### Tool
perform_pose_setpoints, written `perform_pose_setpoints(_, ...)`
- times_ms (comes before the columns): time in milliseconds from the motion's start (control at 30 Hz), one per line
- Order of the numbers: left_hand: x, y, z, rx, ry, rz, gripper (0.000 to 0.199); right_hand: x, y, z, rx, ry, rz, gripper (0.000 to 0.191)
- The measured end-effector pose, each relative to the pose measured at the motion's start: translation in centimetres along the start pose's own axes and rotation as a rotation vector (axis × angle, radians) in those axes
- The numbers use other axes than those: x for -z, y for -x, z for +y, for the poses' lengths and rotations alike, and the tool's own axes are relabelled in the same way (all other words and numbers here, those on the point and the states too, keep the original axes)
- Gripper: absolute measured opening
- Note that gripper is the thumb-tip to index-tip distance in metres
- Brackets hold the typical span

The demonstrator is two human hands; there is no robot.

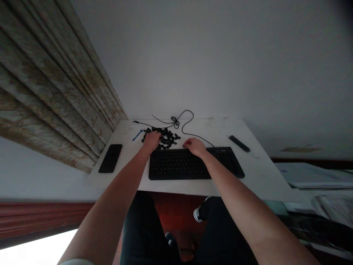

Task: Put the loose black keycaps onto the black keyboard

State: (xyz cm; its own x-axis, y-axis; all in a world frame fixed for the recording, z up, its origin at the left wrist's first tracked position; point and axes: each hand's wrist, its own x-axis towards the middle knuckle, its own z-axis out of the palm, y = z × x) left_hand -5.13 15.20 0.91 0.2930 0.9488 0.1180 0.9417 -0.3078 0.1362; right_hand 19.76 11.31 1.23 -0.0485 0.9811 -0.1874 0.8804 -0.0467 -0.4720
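Note:
My left hand [152,140] reaches into a pile of loose black keycaps [167,138], its fingers spread over them and partly hiding them. A pinch of thumb and fingers closes my right hand [195,146] at the back edge of a black keyboard [179,165]. Between those fingertips is a small dark piece that looks like a keycap [184,145]. The keyboard lies flat along the front of the table, with my right forearm crossing over it and hiding part of its right side.
Left of the pile lies a blue tool [137,135], and nearer me a black phone [110,158]. The keyboard's cable [189,133] loops behind on the white table [132,162]. A dark strip-like object [239,143] rests at the right. Curtains [55,73] hang at left.

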Motion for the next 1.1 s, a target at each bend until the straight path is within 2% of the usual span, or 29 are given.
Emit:
perform_pose_setpoints(300, -0.1, 0.7, -0.1, 0.008, 0.013, 0.027, 0.011, -0.1, 0.2, -0.2, -0.019, 0.016, 0.014, 0.025)
perform_pose_setpoints(533, 0.8, 1.6, 1.5, 0.137, 0.151, 0.086, 0.015, -0.5, 0.0, -0.2, -0.015, 0.025, 0.051, 0.022)
perform_pose_setpoints(833, 1.5, 5.1, 5.2, -0.024, 0.255, 0.097, 0.008, -0.3, -0.4, -0.2, -0.016, -0.013, 0.021, 0.021)
perform_pose_setpoints(967, 1.3, 6.2, 5.9, -0.073, 0.257, 0.078, 0.009, -0.3, -0.4, -0.2, -0.014, -0.011, 0.019, 0.022)
perform_pose_setpoints(1100, 1.1, 6.3, 5.9, -0.047, 0.248, 0.073, 0.009, -0.4, -0.5, -0.1, -0.041, -0.012, 0.018, 0.024)
